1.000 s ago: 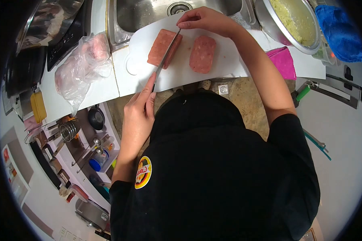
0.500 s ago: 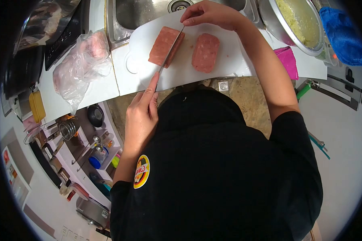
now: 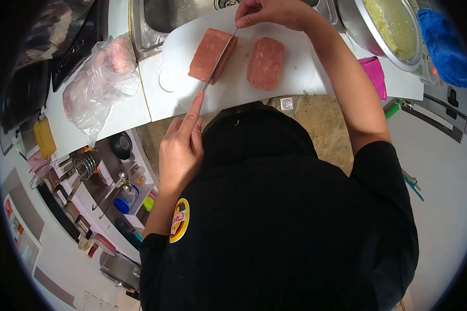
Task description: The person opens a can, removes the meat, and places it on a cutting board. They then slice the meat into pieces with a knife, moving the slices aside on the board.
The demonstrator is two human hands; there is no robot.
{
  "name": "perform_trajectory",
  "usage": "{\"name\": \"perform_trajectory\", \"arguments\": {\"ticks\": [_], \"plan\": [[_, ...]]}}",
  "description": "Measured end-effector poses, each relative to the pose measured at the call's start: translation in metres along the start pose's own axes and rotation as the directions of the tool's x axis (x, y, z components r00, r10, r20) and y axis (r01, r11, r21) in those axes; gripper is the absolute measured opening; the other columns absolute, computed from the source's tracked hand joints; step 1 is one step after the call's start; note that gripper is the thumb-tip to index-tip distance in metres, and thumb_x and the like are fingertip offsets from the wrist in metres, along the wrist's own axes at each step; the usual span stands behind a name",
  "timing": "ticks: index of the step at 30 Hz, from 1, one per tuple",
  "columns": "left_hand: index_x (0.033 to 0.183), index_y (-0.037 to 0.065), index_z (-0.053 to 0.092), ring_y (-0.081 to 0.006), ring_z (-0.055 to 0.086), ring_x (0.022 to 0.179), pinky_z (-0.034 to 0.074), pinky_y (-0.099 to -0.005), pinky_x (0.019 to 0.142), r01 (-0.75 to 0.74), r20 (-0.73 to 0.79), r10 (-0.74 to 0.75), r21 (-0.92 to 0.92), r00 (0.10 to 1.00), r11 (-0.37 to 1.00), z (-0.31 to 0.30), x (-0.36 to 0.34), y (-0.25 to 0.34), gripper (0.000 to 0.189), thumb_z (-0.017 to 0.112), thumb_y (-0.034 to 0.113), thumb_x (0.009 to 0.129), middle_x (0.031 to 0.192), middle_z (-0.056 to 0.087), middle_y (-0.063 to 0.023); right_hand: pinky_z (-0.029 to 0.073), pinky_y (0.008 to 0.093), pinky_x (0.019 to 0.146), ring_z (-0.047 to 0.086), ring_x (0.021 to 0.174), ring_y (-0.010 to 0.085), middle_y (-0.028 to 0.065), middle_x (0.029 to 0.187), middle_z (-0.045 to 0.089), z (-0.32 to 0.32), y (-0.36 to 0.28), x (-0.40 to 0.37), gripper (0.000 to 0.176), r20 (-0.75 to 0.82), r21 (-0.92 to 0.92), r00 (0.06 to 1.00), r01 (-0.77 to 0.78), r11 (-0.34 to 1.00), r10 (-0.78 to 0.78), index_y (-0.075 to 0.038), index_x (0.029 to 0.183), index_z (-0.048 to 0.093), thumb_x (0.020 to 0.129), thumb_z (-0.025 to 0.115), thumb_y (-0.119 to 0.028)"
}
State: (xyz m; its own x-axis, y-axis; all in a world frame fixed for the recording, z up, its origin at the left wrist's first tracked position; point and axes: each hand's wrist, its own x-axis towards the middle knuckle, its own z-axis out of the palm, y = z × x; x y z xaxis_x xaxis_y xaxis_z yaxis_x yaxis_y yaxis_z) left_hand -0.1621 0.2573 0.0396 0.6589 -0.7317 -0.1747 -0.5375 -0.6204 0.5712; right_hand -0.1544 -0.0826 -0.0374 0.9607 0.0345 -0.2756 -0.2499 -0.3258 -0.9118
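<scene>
Head view: nearest the camera is the person's black shirt (image 3: 280, 217); beyond it, the left hand (image 3: 180, 150) is closed around the handle of the knife (image 3: 220, 59), index finger extended forward along it. The blade points away from the body and lies lengthwise over the block of pink meat (image 3: 205, 53), nearer its right side. At the far end, the right hand (image 3: 270, 12) pinches the blade tip between thumb and fingers, with no visible gap. Step in hand, as judged: a lengthwise slicing cut, with the blade controlled at both ends. Cut depth is hidden. Continuing the cut calls for even downward pressure, a straight blade line and right fingertips clear of the edge. Caution: no hand braces the block, so it could shift. The second meat piece (image 3: 266, 63) lies flat to the right, apart from the block. Both rest on the white cutting board (image 3: 238, 95), which is set on the counter (image 3: 132, 111). A plastic bag (image 3: 101, 83) with pale pink contents lies left of the board; a pink cloth (image 3: 374, 75) lies to the right. Farther out are the sink (image 3: 176, 15) and a metal bowl (image 3: 410, 64) containing pale green food (image 3: 386, 28).
</scene>
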Motion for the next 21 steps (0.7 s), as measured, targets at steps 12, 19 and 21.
{"name": "perform_trajectory", "arguments": {"ticks": [12, 19, 21], "plan": [[0.144, 0.027, 0.049, -0.0334, 0.065, 0.074, 0.052, -0.0457, 0.071, 0.005, 0.011, -0.005, -0.005, 1.0, 1.0, 0.0044, 0.0008, -0.0038, 0.056, 0.058, 0.006, 0.094, 0.084, 0.063, -0.0179, 0.049, 0.0286, 0.068, 0.064, 0.072, 0.014, 0.0066, 0.078, 0.071, -0.0001, -0.0062, 0.001, 0.031, -0.044, -0.119, 0.997, -0.063, 0.991, 0.058, -0.001, 0.087, 0.074, 0.077, 0.083, -0.029], [0.144, 0.028, 0.049, -0.0331, 0.065, 0.073, 0.052, -0.0458, 0.07, 0.025, 0.029, -0.024, -0.008, 0.999, 1.0, 0.0069, 0.0017, -0.0065, 0.055, 0.057, 0.006, 0.094, 0.084, 0.063, -0.0172, 0.048, 0.0294, 0.064, 0.062, 0.067, 0.0137, 0.0065, 0.071, 0.069, 0.0027, -0.0005, 0.0041, 0.029, -0.074, -0.121, 0.995, -0.069, 0.99, 0.061, -0.001, 0.08, 0.073, 0.073, 0.084, -0.026], [0.144, 0.028, 0.049, -0.033, 0.065, 0.073, 0.052, -0.0459, 0.07, 0.033, 0.041, -0.033, -0.007, 0.999, 0.999, 0.0067, 0.002, -0.0074, 0.055, 0.057, 0.006, 0.094, 0.084, 0.063, -0.0171, 0.048, 0.0298, 0.062, 0.062, 0.065, 0.0136, 0.0063, 0.069, 0.068, 0.0035, 0.0, 0.0052, 0.028, -0.082, -0.133, 0.994, -0.088, 0.987, 0.078, -0.001, 0.078, 0.072, 0.072, 0.085, -0.026]]}}
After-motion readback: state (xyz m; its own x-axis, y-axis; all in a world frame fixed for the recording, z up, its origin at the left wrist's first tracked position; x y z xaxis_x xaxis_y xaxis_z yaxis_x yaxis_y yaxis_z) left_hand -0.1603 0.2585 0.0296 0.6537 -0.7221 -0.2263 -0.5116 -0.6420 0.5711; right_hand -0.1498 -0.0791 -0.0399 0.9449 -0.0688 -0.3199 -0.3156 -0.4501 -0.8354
